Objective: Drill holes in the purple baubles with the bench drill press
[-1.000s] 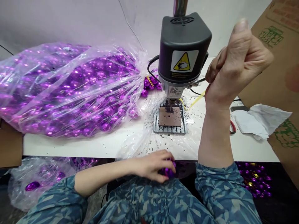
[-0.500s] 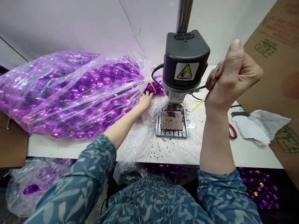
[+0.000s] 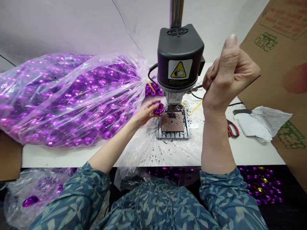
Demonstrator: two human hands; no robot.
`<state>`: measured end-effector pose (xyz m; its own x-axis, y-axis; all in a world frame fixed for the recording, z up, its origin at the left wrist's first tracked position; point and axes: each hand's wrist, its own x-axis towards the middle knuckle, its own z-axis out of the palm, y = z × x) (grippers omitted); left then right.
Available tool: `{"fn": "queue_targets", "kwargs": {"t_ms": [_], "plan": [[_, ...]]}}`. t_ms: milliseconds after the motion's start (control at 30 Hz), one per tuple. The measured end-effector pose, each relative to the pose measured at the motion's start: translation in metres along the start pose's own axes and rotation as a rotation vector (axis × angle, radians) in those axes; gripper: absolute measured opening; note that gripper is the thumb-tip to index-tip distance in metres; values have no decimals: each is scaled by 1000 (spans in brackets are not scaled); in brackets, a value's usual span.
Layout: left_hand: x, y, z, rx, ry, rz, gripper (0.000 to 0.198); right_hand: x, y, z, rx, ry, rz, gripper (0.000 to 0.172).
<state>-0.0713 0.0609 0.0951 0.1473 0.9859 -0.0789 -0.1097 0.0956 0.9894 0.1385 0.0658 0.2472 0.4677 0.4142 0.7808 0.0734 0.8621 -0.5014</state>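
My left hand (image 3: 146, 112) holds a shiny purple faceted gem-like piece (image 3: 159, 109) between thumb and fingers. It is beside the left edge of the drill press base (image 3: 173, 135). On the base lies a brown square plate (image 3: 171, 126) with a small dark hole, strewn with dark chips. My right hand (image 3: 227, 75) is raised and closed at the right of the black drill press (image 3: 180, 54), around its lever (image 3: 198, 86), which is mostly hidden by the fingers. Similar loose purple pieces (image 3: 153, 89) lie behind my left hand, at the mouth of the bag.
A big clear bag of purple pieces (image 3: 72, 99) fills the table's left side. At right are red-handled scissors (image 3: 233, 129), crumpled white paper (image 3: 260, 123) and a cardboard box (image 3: 283, 57). More purple pieces (image 3: 261, 185) sit below the table edge. Clear plastic film (image 3: 139, 151) covers the table front.
My left hand has moved from the loose pieces toward the drill press base and now holds one purple piece. My right hand stays closed at the lever. The whole view has shifted slightly.
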Motion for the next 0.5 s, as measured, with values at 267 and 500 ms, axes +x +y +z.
{"fn": "queue_targets", "kwargs": {"t_ms": [267,500], "plan": [[-23,-34,15,-12,-83,-16,55,-4,-3,-1,2,7,-15,64],[-22,-41,30,109,-39,45,65,-6,-6,-3,-16,-21,-7,64]]}}
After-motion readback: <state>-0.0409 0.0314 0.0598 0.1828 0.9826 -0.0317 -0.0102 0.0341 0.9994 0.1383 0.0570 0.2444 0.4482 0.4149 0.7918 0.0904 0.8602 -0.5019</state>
